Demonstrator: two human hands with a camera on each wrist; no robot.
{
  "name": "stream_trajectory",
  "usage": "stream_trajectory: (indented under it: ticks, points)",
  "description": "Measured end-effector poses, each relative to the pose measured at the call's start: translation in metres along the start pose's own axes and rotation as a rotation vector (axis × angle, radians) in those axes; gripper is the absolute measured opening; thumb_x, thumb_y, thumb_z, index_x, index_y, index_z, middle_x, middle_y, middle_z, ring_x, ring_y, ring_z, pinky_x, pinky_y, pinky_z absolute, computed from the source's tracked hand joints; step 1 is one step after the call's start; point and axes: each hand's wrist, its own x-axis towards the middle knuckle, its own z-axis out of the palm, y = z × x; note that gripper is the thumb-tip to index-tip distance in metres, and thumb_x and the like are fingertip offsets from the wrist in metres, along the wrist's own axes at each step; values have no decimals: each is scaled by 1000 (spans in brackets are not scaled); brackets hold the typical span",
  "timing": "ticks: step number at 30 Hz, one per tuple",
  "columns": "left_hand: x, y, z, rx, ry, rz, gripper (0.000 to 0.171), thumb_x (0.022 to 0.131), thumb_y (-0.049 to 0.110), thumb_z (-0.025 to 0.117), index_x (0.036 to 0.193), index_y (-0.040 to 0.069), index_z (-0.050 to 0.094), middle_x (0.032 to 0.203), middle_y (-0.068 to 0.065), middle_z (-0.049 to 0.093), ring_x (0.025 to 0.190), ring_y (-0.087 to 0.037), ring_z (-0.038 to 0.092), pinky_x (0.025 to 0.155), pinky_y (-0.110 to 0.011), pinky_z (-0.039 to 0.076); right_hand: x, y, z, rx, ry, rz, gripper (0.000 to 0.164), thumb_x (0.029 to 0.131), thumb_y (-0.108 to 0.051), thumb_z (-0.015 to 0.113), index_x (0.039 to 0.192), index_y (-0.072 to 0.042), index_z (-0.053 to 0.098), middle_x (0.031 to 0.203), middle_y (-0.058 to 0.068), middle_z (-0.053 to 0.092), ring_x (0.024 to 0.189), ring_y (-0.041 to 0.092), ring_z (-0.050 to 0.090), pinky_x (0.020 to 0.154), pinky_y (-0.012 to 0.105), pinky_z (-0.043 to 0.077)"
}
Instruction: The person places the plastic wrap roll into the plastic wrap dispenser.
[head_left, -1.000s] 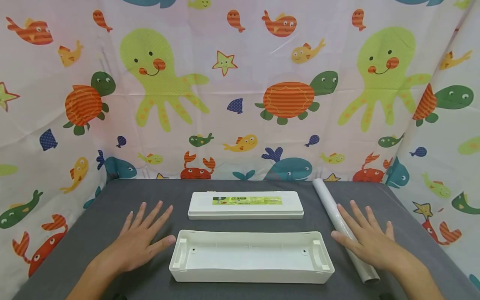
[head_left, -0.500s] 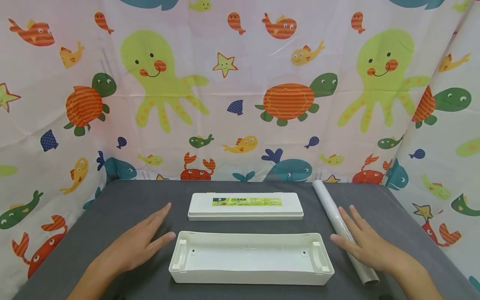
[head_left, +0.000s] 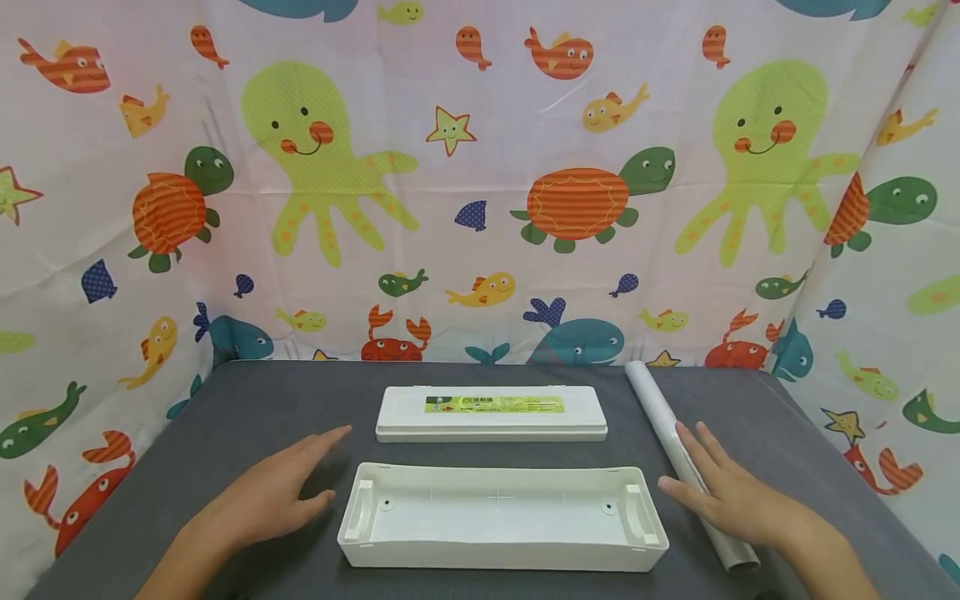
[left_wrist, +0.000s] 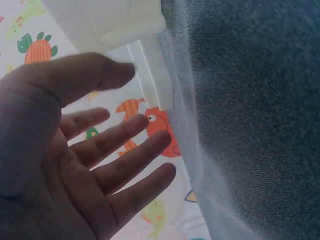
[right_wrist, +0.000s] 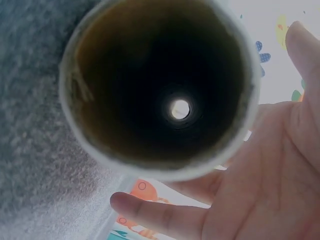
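In the head view a white open plastic box (head_left: 498, 557) sits at the front middle of the table. Behind it lies its matching white lid (head_left: 491, 428), with a green label on top. A roll of plastic wrap (head_left: 652, 404) slants along the right side; the right wrist view looks into its hollow tube (right_wrist: 165, 172). My left hand (head_left: 262, 500) hovers left of the box, fingers extended, thumb apart from the box's left end; the left wrist view shows its palm bare. My right hand (head_left: 742, 500) is held over or beside the roll with straight fingers, gripping nothing.
A dark grey cloth (head_left: 315, 392) covers the table. A curtain (head_left: 480, 192) printed with sea animals stands upright along the back and both sides.
My left hand has turned from palm-down with spread fingers to edge-on, its thumb drawing back from the box. My right hand has tilted and brought its fingers closer together. Box, lid and roll stay put.
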Motion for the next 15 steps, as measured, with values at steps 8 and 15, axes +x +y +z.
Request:
stream_trajectory:
  ticks: [8,15]
  points:
    - [-5,-2,1,-269,-185,94,107,69,32,92,155,17,32,153,-11,38,130,-37,47,97,-64,41,2,-1,2,0,-20,21,95,97,-57,55,158,-1,10,155,41,4,131,69,20,87,79,32]
    - [-6,-4,4,-356,-231,195,114,68,37,93,157,15,26,154,-12,35,132,-37,44,99,-67,36,2,-4,4,-41,-15,15,98,94,-61,57,157,2,16,152,42,12,127,71,26,85,79,34]
